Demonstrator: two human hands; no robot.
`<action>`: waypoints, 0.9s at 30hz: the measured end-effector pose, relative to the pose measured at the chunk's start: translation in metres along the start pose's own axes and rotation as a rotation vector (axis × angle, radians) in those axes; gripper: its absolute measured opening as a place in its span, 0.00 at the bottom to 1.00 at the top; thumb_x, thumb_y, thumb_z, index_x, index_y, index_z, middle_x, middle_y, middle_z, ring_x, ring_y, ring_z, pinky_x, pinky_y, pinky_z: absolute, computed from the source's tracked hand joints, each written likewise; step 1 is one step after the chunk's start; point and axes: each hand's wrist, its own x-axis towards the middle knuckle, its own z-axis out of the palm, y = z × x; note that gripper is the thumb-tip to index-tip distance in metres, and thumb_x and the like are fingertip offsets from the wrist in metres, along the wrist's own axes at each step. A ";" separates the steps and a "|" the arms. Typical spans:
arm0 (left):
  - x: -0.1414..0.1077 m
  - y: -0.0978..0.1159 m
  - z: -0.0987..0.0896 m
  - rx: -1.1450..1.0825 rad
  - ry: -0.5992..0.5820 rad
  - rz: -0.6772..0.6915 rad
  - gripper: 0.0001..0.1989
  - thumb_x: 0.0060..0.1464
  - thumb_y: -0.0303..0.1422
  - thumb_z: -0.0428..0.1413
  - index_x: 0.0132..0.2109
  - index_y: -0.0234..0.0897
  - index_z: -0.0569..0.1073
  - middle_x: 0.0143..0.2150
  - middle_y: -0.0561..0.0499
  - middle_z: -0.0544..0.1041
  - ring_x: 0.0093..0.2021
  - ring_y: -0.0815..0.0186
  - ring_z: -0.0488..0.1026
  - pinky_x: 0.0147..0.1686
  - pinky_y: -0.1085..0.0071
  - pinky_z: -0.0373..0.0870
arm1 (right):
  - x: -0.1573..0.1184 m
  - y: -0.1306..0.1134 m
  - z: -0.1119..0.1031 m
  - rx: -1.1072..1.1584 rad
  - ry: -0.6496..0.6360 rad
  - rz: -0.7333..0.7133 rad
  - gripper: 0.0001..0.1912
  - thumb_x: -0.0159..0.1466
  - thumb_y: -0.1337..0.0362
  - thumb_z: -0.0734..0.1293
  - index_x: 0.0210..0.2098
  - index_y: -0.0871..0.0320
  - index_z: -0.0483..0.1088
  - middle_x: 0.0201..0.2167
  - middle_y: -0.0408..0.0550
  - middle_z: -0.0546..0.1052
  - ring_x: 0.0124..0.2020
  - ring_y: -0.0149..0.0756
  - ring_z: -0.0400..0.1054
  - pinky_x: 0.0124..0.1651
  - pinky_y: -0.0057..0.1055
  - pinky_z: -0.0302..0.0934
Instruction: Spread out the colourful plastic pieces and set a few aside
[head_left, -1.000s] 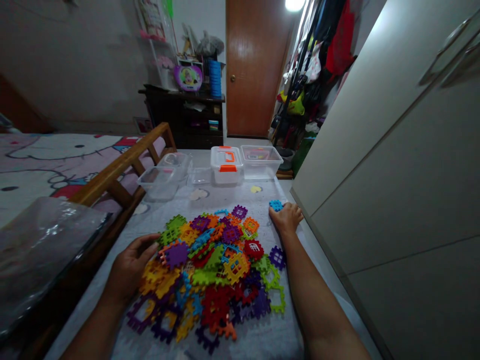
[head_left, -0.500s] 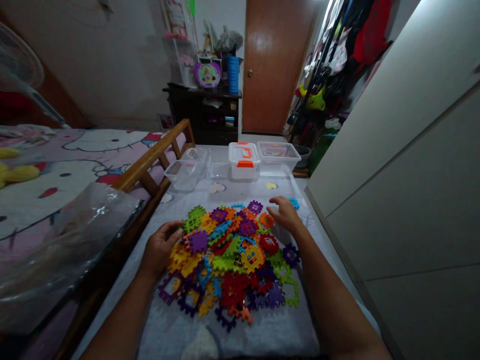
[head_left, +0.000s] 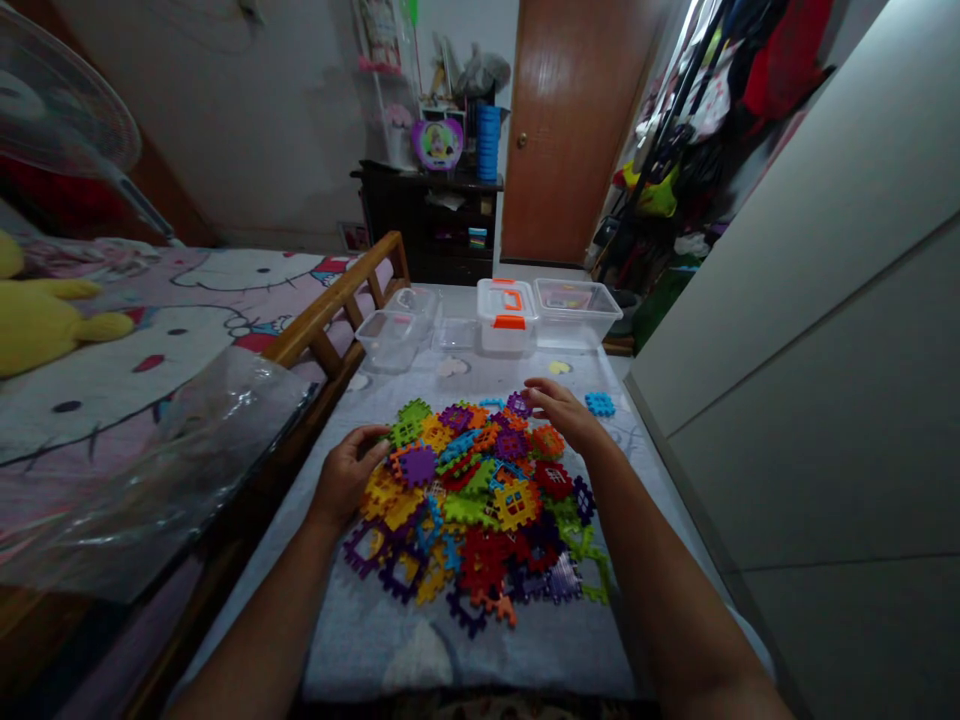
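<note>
Two bare hands flank a heap of colorful plastic tiles (head_left: 480, 562) on a cloth-covered desk (head_left: 375, 655). The left hand (head_left: 349, 475), its grip loose and fingers curved, reaches the heap's left edge beside green tiles (head_left: 407, 430). The right hand (head_left: 561, 412), its grip released, extends its fingers at the far right, by a purple tile (head_left: 517, 404). A blue tile (head_left: 600, 404) lies apart to the right; a lidded box (head_left: 507, 330) and clear tubs (head_left: 577, 318) line the far end.
</note>
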 end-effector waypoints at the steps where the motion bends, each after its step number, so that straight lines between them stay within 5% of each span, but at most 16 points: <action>1: 0.000 0.000 0.000 -0.002 0.000 0.001 0.23 0.49 0.48 0.60 0.45 0.35 0.76 0.47 0.44 0.80 0.50 0.54 0.76 0.55 0.59 0.70 | 0.000 -0.004 0.000 0.067 -0.003 0.004 0.21 0.68 0.58 0.59 0.57 0.58 0.68 0.52 0.51 0.78 0.49 0.36 0.73 0.47 0.32 0.68; 4: 0.000 -0.003 0.000 -0.005 -0.010 -0.004 0.23 0.50 0.47 0.60 0.46 0.34 0.76 0.47 0.44 0.80 0.49 0.55 0.76 0.55 0.60 0.69 | 0.001 -0.010 0.002 -0.002 -0.021 0.020 0.20 0.68 0.59 0.59 0.55 0.60 0.70 0.51 0.52 0.77 0.48 0.36 0.73 0.47 0.31 0.67; 13: 0.001 -0.010 -0.002 0.026 -0.030 0.033 0.23 0.52 0.48 0.59 0.47 0.34 0.76 0.47 0.43 0.80 0.50 0.55 0.76 0.54 0.61 0.69 | 0.017 -0.013 0.038 -0.712 -0.002 0.063 0.19 0.67 0.55 0.64 0.50 0.59 0.74 0.50 0.56 0.78 0.50 0.44 0.71 0.51 0.34 0.61; 18: 0.002 -0.012 -0.002 -0.002 -0.036 0.048 0.22 0.52 0.46 0.59 0.47 0.34 0.76 0.48 0.43 0.80 0.50 0.54 0.75 0.54 0.60 0.69 | 0.013 -0.024 0.042 -0.677 -0.113 -0.028 0.16 0.67 0.59 0.63 0.48 0.58 0.76 0.47 0.53 0.80 0.46 0.41 0.73 0.49 0.31 0.62; 23: 0.002 -0.013 -0.001 -0.027 -0.033 0.060 0.21 0.53 0.46 0.60 0.47 0.34 0.76 0.47 0.44 0.79 0.50 0.54 0.75 0.55 0.58 0.68 | -0.002 -0.029 0.027 -0.516 -0.138 -0.166 0.14 0.66 0.65 0.62 0.47 0.58 0.76 0.48 0.52 0.80 0.49 0.39 0.72 0.52 0.31 0.62; 27: 0.002 -0.012 -0.001 -0.029 -0.045 0.064 0.21 0.53 0.46 0.59 0.47 0.34 0.76 0.47 0.44 0.79 0.51 0.53 0.75 0.56 0.57 0.68 | -0.012 -0.021 0.013 -0.348 -0.107 -0.154 0.15 0.65 0.67 0.61 0.47 0.60 0.75 0.42 0.52 0.81 0.41 0.36 0.74 0.45 0.30 0.65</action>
